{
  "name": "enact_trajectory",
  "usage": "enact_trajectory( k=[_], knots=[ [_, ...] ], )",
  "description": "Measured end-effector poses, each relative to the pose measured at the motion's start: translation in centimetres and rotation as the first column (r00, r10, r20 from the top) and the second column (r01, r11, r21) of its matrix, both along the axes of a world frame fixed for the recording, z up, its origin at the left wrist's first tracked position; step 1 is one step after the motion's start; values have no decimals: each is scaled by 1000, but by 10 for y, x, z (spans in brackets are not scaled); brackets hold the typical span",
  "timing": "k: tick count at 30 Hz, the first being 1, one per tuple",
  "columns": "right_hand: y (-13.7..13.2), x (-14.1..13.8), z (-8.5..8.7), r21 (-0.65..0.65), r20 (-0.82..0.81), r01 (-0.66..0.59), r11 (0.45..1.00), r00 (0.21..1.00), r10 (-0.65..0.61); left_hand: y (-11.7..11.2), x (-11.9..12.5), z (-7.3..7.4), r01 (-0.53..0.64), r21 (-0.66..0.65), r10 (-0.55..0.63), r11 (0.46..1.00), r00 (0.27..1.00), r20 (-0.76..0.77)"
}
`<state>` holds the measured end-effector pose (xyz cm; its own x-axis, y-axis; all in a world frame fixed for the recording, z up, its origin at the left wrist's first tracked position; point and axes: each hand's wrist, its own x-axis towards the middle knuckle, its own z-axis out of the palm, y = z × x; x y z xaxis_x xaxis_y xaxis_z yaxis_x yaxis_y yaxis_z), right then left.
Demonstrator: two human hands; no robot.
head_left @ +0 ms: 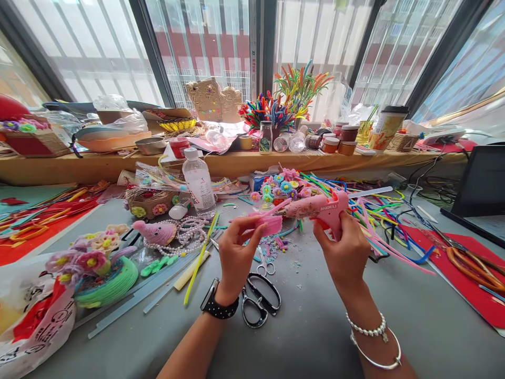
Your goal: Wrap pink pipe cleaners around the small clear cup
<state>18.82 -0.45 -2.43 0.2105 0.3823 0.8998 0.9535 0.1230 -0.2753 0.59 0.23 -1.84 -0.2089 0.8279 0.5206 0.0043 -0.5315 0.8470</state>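
My left hand (pixel 235 251) pinches a small pink fuzzy pipe-cleaner piece (pixel 266 224) above the grey table. A black watch sits on that wrist. My right hand (pixel 343 251) grips the handle of a pink hot glue gun (pixel 315 207). Its nozzle points left and touches the pink piece. A clear glue stick (pixel 371 191) sticks out of the gun's back end. Bracelets circle my right wrist.
Black scissors (pixel 258 300) and small scissors (pixel 266 267) lie below my hands. Loose coloured pipe cleaners (pixel 379 216) spread to the right. A water bottle (pixel 199 182), pink knitted bird (pixel 155 232), pearl strand, green flower basket (pixel 103 279) and glue sticks lie to the left. A dark tablet (pixel 479 184) stands at right.
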Motion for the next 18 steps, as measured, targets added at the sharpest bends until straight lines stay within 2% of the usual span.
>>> enact_trajectory(
  k=[18],
  knots=[
    [-1,0,-2,28,57,-23,999,998,22,-1,1,0,-2,4,2,1000,1000,5]
  ],
)
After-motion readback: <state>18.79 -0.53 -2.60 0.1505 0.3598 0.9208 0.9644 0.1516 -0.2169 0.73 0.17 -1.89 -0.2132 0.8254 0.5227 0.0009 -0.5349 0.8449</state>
